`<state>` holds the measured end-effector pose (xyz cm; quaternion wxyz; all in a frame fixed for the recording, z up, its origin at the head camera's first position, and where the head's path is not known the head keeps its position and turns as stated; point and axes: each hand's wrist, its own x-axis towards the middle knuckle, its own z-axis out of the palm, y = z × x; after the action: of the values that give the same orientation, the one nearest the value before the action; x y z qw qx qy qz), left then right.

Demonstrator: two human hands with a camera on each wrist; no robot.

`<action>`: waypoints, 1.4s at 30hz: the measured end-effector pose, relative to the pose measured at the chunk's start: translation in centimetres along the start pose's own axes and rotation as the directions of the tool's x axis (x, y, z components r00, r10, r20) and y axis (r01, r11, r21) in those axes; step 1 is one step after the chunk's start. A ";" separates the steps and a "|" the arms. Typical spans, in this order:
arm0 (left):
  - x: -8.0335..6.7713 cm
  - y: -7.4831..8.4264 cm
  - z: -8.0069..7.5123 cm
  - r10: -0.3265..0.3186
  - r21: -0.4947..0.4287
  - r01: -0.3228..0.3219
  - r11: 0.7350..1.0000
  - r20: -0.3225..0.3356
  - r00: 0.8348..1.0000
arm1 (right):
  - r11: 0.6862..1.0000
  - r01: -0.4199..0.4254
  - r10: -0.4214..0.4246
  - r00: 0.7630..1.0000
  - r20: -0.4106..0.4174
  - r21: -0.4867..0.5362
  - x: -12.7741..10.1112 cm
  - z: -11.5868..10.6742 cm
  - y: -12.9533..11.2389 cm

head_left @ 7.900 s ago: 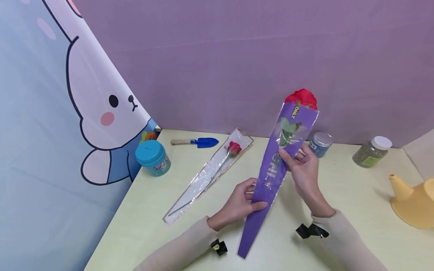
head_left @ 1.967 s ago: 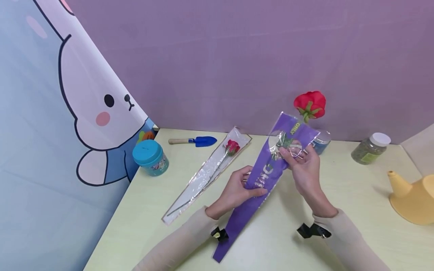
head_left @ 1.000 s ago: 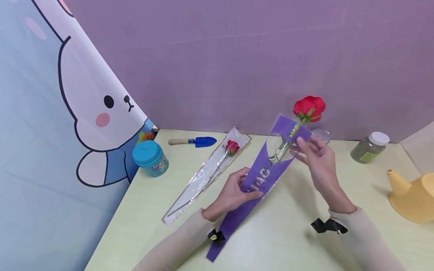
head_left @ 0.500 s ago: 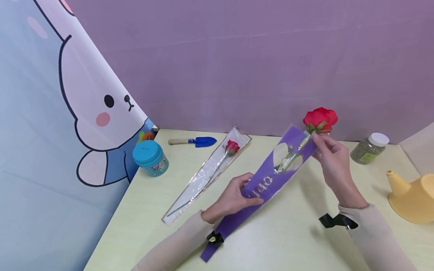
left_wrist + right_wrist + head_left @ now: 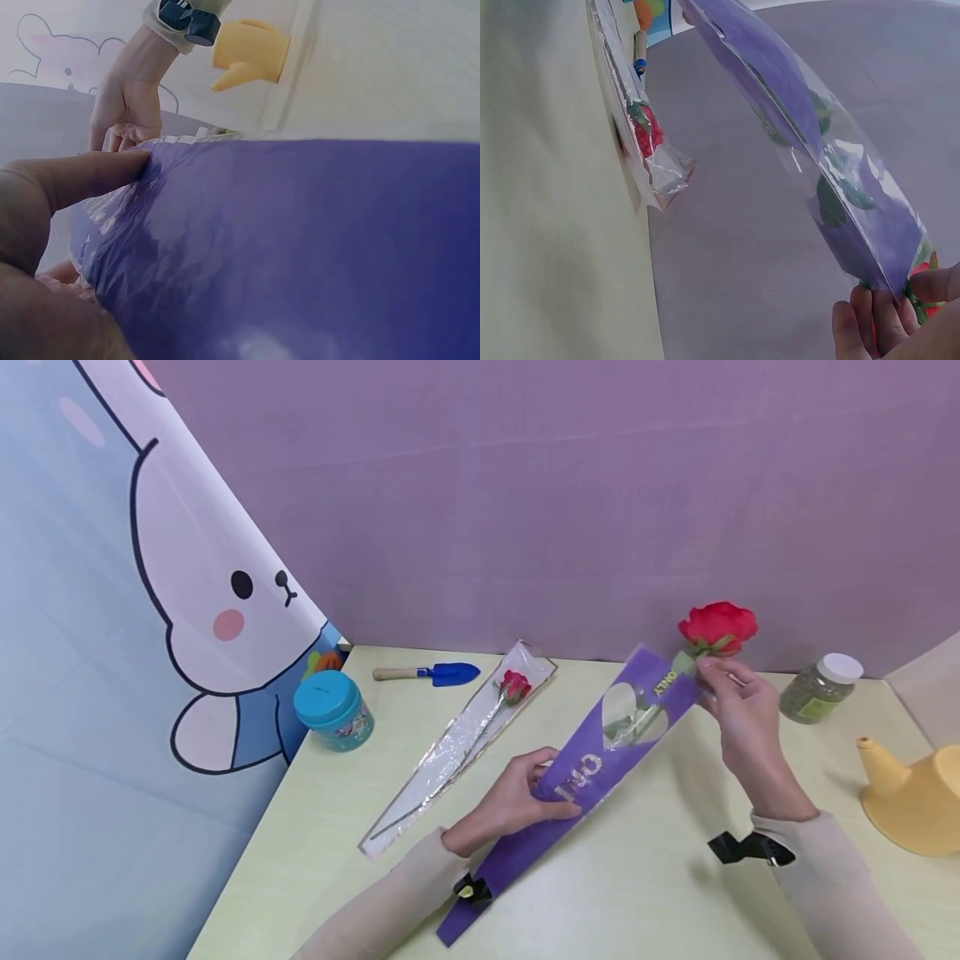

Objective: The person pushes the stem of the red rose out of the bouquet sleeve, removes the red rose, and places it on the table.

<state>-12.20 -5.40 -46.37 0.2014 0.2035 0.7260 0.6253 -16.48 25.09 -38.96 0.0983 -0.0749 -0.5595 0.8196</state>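
Your left hand point(image 5: 517, 793) is pinching the narrow middle of the sleeve point(image 5: 577, 777), thumb on top of the glossy purple film and fingers curled beneath it. The sleeve is a long, tapering cone of crinkly plastic with a clear heart-shaped window and pale lettering, and it is slanting from its pointed tip at 7 o'clock up to its wide mouth at 1 o'clock. Your right hand point(image 5: 738, 710) is pinching the green stem just below the rose point(image 5: 718, 625), a red, soft-petalled bloom that is sticking out past the sleeve's mouth. Leaves are showing through the window. The sleeve's tip is lying low over the pale yellow-green desk point(image 5: 637, 893); whether it is touching, you cannot tell.

At 10 o'clock from your left hand, a second rose in clear film point(image 5: 465, 739) is lying flat on the desk. Beyond it a blue trowel point(image 5: 435, 674) with a wooden handle is lying near the purple wall. A round teal tub point(image 5: 333, 710) is sitting at the desk's left edge, beside a cartoon-bear cloth point(image 5: 150, 610). At 3 o'clock, a white-capped jar point(image 5: 821, 687) of greenish grains is standing, and a matte yellow watering can point(image 5: 911, 802) is sitting nearer the right edge.
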 end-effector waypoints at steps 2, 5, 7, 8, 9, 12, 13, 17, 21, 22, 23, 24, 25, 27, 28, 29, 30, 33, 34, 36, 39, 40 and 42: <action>-0.1 -0.1 0.0 -0.003 0.005 0.003 1.000 -0.001 1.000 | 1.000 -0.003 0.003 1.000 -0.009 0.013 0.0 -0.1 -0.1; -0.1 -0.2 -0.1 -0.008 0.010 0.008 1.000 -0.006 1.000 | 1.000 -0.011 0.011 1.000 0.002 0.004 -0.2 -0.1 -0.4; -0.1 -0.2 -0.1 -0.009 0.010 0.010 1.000 -0.009 1.000 | 1.000 -0.012 0.013 1.000 0.025 -0.017 -0.4 -0.1 -0.6; -0.1 -0.2 -0.1 -0.010 0.007 0.010 1.000 -0.011 1.000 | 1.000 -0.014 0.015 0.999 0.038 -0.022 -0.4 -0.1 -0.6; -0.1 -0.2 -0.1 -0.010 0.006 0.010 1.000 -0.012 1.000 | 0.999 -0.012 0.014 0.999 0.047 -0.035 -0.5 0.0 -0.6; -0.1 -0.2 -0.1 -0.011 0.005 0.011 1.000 -0.015 1.000 | 0.998 0.002 0.003 0.997 0.077 -0.064 -0.7 0.2 -0.5; -0.1 -0.2 -0.1 -0.011 0.004 0.012 1.000 -0.016 1.000 | 0.998 0.007 -0.002 0.996 0.086 -0.064 -0.8 0.2 -0.5; -0.1 -0.3 -0.1 -0.016 -0.001 0.016 1.000 -0.016 1.000 | 0.999 0.022 -0.019 0.996 0.092 -0.029 -0.7 0.4 -0.3; -0.2 -0.2 -0.2 -0.020 0.000 0.020 1.000 -0.016 1.000 | 1.000 0.015 -0.015 1.000 0.016 -0.016 -0.4 0.4 -0.2; -0.2 -0.2 -0.2 -0.021 0.004 0.021 1.000 -0.016 1.000 | 1.000 0.014 -0.014 1.000 -0.004 -0.017 -0.4 0.4 -0.3; -0.2 -0.2 -0.3 -0.023 0.011 0.023 1.000 -0.015 1.000 | 1.000 0.011 -0.012 1.000 -0.021 -0.019 -0.3 0.4 -0.3; -0.3 -0.1 -0.3 -0.025 0.018 0.025 1.000 -0.015 1.000 | 1.000 0.010 -0.011 0.999 -0.033 -0.021 -0.3 0.4 -0.3; -0.3 -0.1 -0.4 -0.025 0.024 0.025 0.999 -0.012 1.000 | 1.000 0.010 -0.010 0.999 -0.039 -0.012 -0.3 0.3 -0.3; -0.4 -0.2 -0.4 -0.026 0.037 0.026 0.999 -0.010 1.000 | 1.000 0.016 -0.016 0.999 -0.036 -0.010 -0.3 0.3 -0.2; -0.4 -0.2 -0.4 -0.026 0.043 0.027 0.999 -0.008 1.000 | 1.000 0.021 -0.021 0.999 -0.027 0.000 -0.2 0.4 -0.2; -0.4 -0.2 -0.5 -0.026 0.047 0.027 0.999 -0.006 1.000 | 1.000 0.026 -0.026 1.000 -0.018 0.010 -0.2 0.3 -0.2; -0.4 -0.2 -0.5 -0.025 0.053 0.026 0.998 -0.006 1.000 | 0.999 0.030 -0.030 1.000 -0.007 0.022 -0.2 0.3 -0.2; -0.4 -0.3 -0.7 -0.020 0.064 0.020 0.998 0.000 1.000 | 0.998 0.045 -0.046 0.999 0.016 0.046 0.1 0.1 -0.3; -0.4 -0.3 -0.8 -0.017 0.069 0.017 0.997 0.004 1.000 | 0.997 0.049 -0.050 0.999 0.015 0.052 0.1 0.1 -0.4; -0.4 -0.3 -1.0 -0.009 0.083 0.008 0.996 0.012 1.000 | 0.997 0.058 -0.058 0.998 0.002 0.052 0.3 -0.1 -0.6; -0.6 -0.5 -1.4 0.003 0.099 -0.006 0.995 0.029 1.000 | 0.996 0.079 -0.077 0.996 -0.036 0.044 0.4 -0.5 -0.9; -0.7 -0.5 -1.5 0.007 0.106 -0.011 0.994 0.035 0.999 | 0.995 0.085 -0.082 0.995 -0.051 0.046 0.5 -0.6 -1.0; -0.9 -0.7 -1.8 0.021 0.121 -0.026 0.992 0.044 0.999 | 0.994 0.098 -0.095 0.992 -0.078 0.045 0.6 -0.8 -1.2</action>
<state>-12.51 -7.50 -46.79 0.1969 0.2373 0.7557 0.5778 -16.80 26.42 -38.10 0.1608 -0.0764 -0.5381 0.8238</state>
